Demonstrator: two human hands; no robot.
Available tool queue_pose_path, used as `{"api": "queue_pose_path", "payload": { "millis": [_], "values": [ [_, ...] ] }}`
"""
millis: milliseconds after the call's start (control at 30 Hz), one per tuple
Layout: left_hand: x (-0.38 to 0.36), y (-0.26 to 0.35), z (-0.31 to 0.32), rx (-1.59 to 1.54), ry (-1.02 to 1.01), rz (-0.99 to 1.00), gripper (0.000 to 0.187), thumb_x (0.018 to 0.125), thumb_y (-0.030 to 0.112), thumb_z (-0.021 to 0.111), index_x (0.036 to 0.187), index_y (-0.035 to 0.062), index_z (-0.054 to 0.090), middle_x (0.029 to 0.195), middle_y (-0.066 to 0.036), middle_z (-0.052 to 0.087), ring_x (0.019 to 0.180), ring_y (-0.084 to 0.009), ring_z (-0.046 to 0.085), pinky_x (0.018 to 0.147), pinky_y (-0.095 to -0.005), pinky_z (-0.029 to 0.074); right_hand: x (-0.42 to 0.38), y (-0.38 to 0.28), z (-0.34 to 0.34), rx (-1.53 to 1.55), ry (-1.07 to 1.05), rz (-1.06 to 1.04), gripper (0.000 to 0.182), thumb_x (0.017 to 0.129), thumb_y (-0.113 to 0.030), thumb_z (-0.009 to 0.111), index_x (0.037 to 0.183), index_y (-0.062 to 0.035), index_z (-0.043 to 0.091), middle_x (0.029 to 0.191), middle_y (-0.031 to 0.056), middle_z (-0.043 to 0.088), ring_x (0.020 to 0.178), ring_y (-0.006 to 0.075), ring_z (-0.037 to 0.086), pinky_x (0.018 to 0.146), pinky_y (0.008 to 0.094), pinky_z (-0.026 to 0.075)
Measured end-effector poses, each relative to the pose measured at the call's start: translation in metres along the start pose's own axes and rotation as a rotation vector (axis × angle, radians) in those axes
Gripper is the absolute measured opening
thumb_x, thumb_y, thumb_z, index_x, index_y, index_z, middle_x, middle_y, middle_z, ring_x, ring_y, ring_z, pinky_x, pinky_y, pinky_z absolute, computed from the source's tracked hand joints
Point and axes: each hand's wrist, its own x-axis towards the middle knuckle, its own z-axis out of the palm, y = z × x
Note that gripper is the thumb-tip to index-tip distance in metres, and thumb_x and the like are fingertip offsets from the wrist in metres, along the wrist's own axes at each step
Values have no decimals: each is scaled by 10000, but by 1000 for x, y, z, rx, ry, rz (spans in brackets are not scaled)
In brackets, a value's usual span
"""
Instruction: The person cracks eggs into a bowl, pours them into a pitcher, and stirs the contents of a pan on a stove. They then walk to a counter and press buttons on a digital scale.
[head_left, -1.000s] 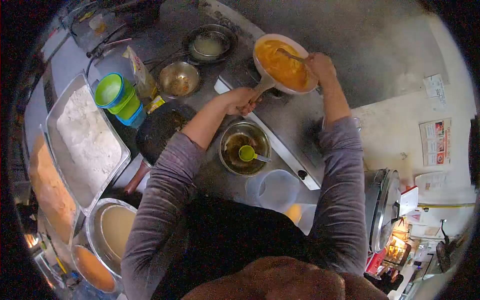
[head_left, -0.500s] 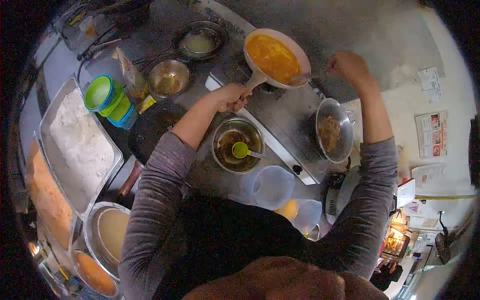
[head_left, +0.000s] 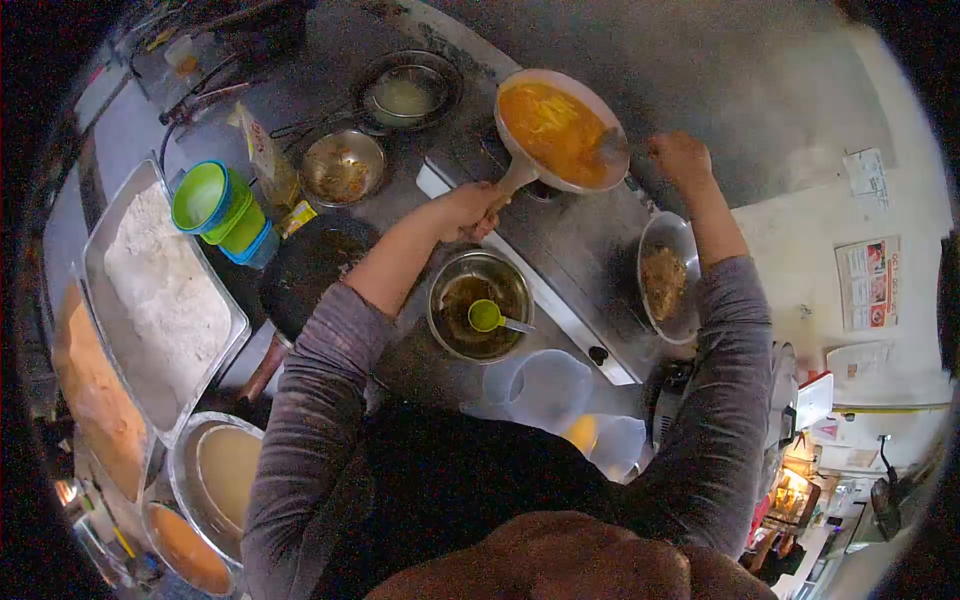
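Note:
My left hand (head_left: 468, 212) is closed round the handle of a pale frying pan (head_left: 521, 172) over the stove. Orange sauce with yellow streaks (head_left: 550, 125) fills much of the pan. Beyond its right rim, my right hand (head_left: 682, 160) is closed on a spatula (head_left: 612, 148), whose blurred grey head dips into the sauce; its thin handle barely shows. Below my left hand sits a steel bowl (head_left: 480, 345) containing a green measuring cup (head_left: 485, 316). Under my right forearm is a metal bowl (head_left: 684, 240) of brown, crumbly food.
At left are a tray of white powder (head_left: 165, 290), an orange-filled tray (head_left: 95, 390), a pot of pale liquid (head_left: 185, 455) and stacked green-blue containers (head_left: 222, 212). A dark wok (head_left: 300, 275), a small bowl (head_left: 343, 168) and a strainer (head_left: 405, 92) stand nearby. Clear plastic jugs (head_left: 550, 390) are close to my body.
My right hand has come down and left, and the spatula head shows darker at the pan's right side. The pan appears slightly lower in view, with more yellow streaks in the sauce.

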Motion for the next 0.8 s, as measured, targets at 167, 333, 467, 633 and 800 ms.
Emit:
{"api": "queue_pose_path", "payload": {
  "millis": [167, 333, 467, 633, 800],
  "values": [
    [-2, 4, 0, -12, -30, -34, 459, 925, 539, 488, 1137, 133, 508, 675, 13, 471, 463, -83, 377, 384, -227, 289, 26, 25, 47, -33, 87, 116, 178, 867, -241, 588, 1022, -233, 674, 1022, 54, 671, 970, 281, 646, 813, 486, 461],
    [-18, 21, 9, -29, -19, -72, 219, 970, 349, 473, 968, 131, 497, 662, 1, 445, 497, -95, 394, 405, -221, 339, 42, 11, 69, -79, 253, 202, 209, 878, -229, 547, 1043, -275, 669, 1025, 20, 652, 981, 227, 635, 860, 482, 388],
    [-11, 14, 2, -22, -56, -64, 223, 962, 339, 484, 939, 118, 505, 656, -10, 448, 518, -107, 415, 412, -240, 361, 42, -8, 66, -109, 420, 39, 226, 875, -234, 530, 1049, -269, 669, 1008, 30, 637, 971, 223, 629, 867, 469, 389],
    [-10, 12, -11, 727, 38, 318, 384, 947, 419, 478, 1086, 65, 532, 787, -150, 603, 666, -291, 602, 532, -381, 496, 5, -39, 17, -245, 389, -67, 231, 885, -306, 536, 1068, -261, 668, 993, 50, 656, 952, 252, 643, 874, 469, 403],
    [-42, 1, 20, 1001, 856, 460, 572, 925, 448, 484, 1257, -19, 475, 1050, -284, 602, 994, -426, 590, 851, -470, 487, -6, -30, 46, 329, 62, 150, 271, 901, -344, 548, 1109, -215, 665, 1106, 123, 663, 1035, 326, 632, 847, 517, 471]
  ]
}}
